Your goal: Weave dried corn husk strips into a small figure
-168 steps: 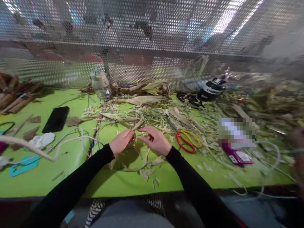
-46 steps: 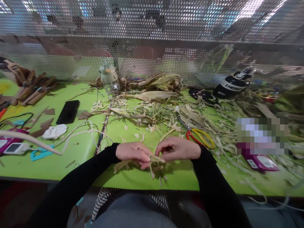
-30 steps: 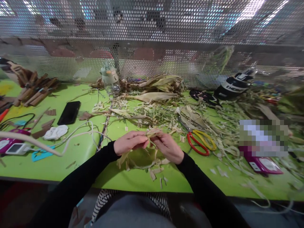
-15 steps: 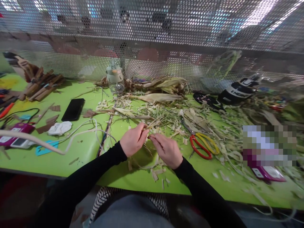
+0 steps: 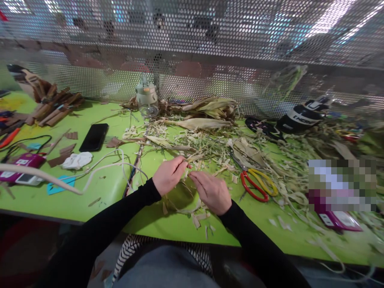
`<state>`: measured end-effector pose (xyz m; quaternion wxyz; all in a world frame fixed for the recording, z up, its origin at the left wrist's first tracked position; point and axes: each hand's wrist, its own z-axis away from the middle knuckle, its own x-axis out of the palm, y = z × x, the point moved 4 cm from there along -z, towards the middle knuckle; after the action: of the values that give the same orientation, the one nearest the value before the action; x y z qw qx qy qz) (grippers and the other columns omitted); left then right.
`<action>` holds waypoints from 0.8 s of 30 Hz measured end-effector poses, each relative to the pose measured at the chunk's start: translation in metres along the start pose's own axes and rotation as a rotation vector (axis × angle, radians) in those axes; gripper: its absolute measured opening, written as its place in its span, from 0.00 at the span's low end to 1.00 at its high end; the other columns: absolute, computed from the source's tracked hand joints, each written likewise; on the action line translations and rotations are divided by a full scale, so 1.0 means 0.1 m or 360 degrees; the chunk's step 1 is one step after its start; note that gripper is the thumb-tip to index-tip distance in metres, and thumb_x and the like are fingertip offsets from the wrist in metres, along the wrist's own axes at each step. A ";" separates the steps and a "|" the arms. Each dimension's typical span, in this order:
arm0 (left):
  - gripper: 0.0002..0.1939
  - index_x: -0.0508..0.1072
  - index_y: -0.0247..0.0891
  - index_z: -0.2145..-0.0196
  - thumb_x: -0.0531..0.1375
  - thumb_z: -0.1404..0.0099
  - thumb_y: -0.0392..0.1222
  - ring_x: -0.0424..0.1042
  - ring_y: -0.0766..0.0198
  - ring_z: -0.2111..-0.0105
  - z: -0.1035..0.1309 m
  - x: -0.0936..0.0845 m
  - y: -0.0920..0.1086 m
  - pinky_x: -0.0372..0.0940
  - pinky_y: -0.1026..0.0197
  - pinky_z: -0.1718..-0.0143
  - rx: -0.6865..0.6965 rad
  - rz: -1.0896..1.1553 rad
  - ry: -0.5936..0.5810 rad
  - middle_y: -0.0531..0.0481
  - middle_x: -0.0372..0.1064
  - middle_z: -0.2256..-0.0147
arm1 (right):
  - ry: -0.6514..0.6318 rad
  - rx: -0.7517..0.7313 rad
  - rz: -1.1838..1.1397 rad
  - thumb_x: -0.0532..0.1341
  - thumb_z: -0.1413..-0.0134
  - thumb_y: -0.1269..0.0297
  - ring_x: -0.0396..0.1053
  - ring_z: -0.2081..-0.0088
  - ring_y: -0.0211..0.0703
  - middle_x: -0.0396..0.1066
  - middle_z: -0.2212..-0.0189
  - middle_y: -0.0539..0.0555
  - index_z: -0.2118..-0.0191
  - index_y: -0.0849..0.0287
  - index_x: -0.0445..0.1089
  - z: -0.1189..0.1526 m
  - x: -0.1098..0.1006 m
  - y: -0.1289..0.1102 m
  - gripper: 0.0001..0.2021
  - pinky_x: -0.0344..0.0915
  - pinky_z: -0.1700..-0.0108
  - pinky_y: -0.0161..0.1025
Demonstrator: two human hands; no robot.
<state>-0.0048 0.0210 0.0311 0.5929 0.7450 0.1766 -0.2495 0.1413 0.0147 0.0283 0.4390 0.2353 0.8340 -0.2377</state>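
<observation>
My left hand (image 5: pixel 169 176) and my right hand (image 5: pixel 212 192) are close together over the front of the green table (image 5: pixel 108 188). Both are closed in a pinch, the fingertips almost meeting. Between them runs a thin dry corn husk strip (image 5: pixel 188 189), whose held part is mostly hidden by the fingers. Below the hands, more pale strips and scraps (image 5: pixel 196 220) lie on the table. Just beyond the fingers is a heap of shredded husk (image 5: pixel 207 148). To the right of my right hand rest scissors (image 5: pixel 255 184) with one red and one yellow handle, blades pointing away.
Whole dried husks (image 5: pixel 201 123) and a clear bottle (image 5: pixel 147 100) stand along the perforated metal screen (image 5: pixel 192 76). A black bottle (image 5: pixel 303 116) leans at right. Left are a phone (image 5: pixel 94 137), white cables (image 5: pixel 102 170) and brown cardboard strips (image 5: pixel 57 108). A purple device (image 5: pixel 342 220) lies at right.
My hands stay pinched in nearly the same place, with slight shifts of the fingers. The whole view has moved a little; the things on the table have not moved.
</observation>
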 end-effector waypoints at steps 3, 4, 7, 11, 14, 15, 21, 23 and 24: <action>0.16 0.68 0.36 0.63 0.43 0.30 0.44 0.65 0.64 0.75 0.01 0.08 -0.04 0.57 0.62 0.72 0.0018 -0.0383 -0.0049 0.49 0.68 0.72 | -0.0039 -0.0040 0.0122 0.51 0.36 0.65 0.64 0.80 0.35 0.73 0.78 0.53 0.65 0.59 0.73 -0.03 -0.02 -0.02 0.13 0.56 0.78 0.35; 0.17 0.68 0.36 0.62 0.42 0.30 0.42 0.65 0.64 0.76 0.02 0.11 -0.04 0.57 0.63 0.73 0.0046 -0.0515 -0.0100 0.48 0.69 0.72 | -0.0041 -0.0023 0.0112 0.52 0.36 0.64 0.63 0.81 0.35 0.71 0.80 0.52 0.66 0.58 0.74 -0.05 -0.04 -0.01 0.14 0.55 0.79 0.35; 0.15 0.69 0.36 0.59 0.43 0.31 0.37 0.65 0.64 0.76 0.06 0.18 -0.03 0.55 0.64 0.75 0.0204 -0.0724 -0.0333 0.45 0.70 0.70 | -0.0046 0.0086 -0.0081 0.53 0.37 0.61 0.64 0.79 0.37 0.72 0.78 0.53 0.66 0.57 0.74 -0.11 -0.13 0.10 0.14 0.58 0.77 0.36; 0.12 0.71 0.38 0.63 0.48 0.32 0.40 0.66 0.64 0.73 0.11 0.15 0.07 0.57 0.64 0.72 0.0430 -0.0473 -0.0653 0.46 0.71 0.69 | -0.0353 0.0262 -0.0712 0.54 0.38 0.57 0.70 0.71 0.38 0.75 0.70 0.53 0.66 0.59 0.73 -0.18 -0.16 0.28 0.14 0.65 0.69 0.35; 0.16 0.70 0.38 0.65 0.46 0.30 0.44 0.66 0.66 0.71 0.11 0.08 0.17 0.59 0.64 0.68 0.0525 -0.0075 -0.0739 0.50 0.69 0.71 | -0.0510 0.0461 -0.1209 0.56 0.41 0.54 0.69 0.71 0.37 0.73 0.72 0.51 0.68 0.59 0.72 -0.18 -0.11 0.38 0.14 0.66 0.68 0.35; 0.16 0.70 0.37 0.65 0.45 0.30 0.44 0.65 0.67 0.72 0.10 0.05 0.18 0.58 0.65 0.68 0.0479 0.0012 -0.0664 0.51 0.68 0.72 | -0.0469 0.0518 -0.1301 0.58 0.42 0.54 0.69 0.71 0.37 0.72 0.72 0.51 0.67 0.60 0.71 -0.17 -0.10 0.39 0.14 0.66 0.67 0.36; 0.14 0.65 0.36 0.65 0.45 0.30 0.45 0.57 0.67 0.78 0.07 0.04 0.10 0.52 0.63 0.73 0.0117 0.0024 -0.0090 0.55 0.57 0.78 | -0.0193 0.0772 -0.1515 0.60 0.45 0.53 0.67 0.70 0.36 0.69 0.71 0.51 0.67 0.59 0.70 -0.12 0.07 0.35 0.13 0.65 0.67 0.35; 0.13 0.64 0.36 0.59 0.46 0.30 0.45 0.56 0.68 0.79 0.08 0.06 0.08 0.51 0.63 0.74 0.0069 0.0075 -0.0014 0.56 0.57 0.78 | -0.0150 0.0893 -0.1596 0.59 0.44 0.52 0.58 0.78 0.32 0.62 0.78 0.46 0.67 0.59 0.68 -0.09 0.14 0.33 0.14 0.59 0.75 0.32; 0.13 0.63 0.36 0.57 0.46 0.31 0.45 0.57 0.68 0.78 0.08 0.06 0.07 0.51 0.63 0.74 0.0044 0.0147 0.0010 0.56 0.58 0.77 | -0.0164 0.0921 -0.1611 0.58 0.44 0.51 0.54 0.80 0.31 0.58 0.80 0.44 0.67 0.59 0.67 -0.08 0.17 0.32 0.14 0.55 0.78 0.31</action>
<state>0.0031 0.0110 0.0316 0.5928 0.7613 0.1402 -0.2220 0.1468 0.0473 0.0118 0.2287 -0.0939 0.7213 -0.6470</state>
